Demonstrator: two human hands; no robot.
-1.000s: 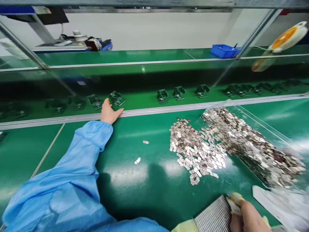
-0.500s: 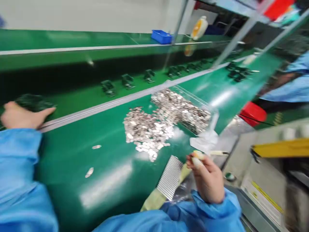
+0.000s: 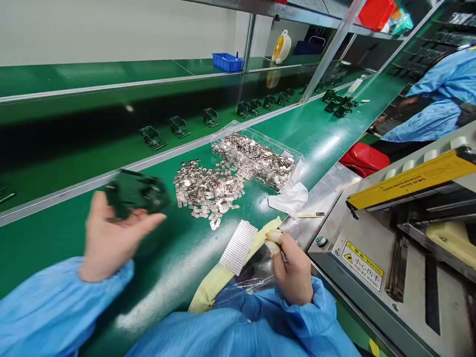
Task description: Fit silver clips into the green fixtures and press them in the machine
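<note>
My left hand (image 3: 115,230) grips a dark green molded plastic part (image 3: 136,193), blurred by motion, above the green work surface. Nearer my body, my right hand (image 3: 292,265) is closed in a pinch, with whitish-yellow covers on the thumb and a fingertip; anything between the fingers is too small to make out. Beside it lies a ribbed silvery sheet (image 3: 239,246) on a pale yellow strip (image 3: 211,287). Beyond the hands, small flat metal pieces (image 3: 208,191) form a loose pile, spilling from a clear plastic box (image 3: 295,163).
Several dark green parts (image 3: 179,127) stand in a row on the conveyor belt (image 3: 67,148) behind a metal rail. A crumpled white wrapper (image 3: 290,199) lies right of the pile. A machine with a yellow bar (image 3: 416,178) stands at right, near a red stool (image 3: 364,157) and a co-worker's blue sleeve (image 3: 442,74).
My left hand has come from the belt over the rail toward me, carrying the dark green part. My right hand stays pinched near the ribbed sheet. The view has shifted.
</note>
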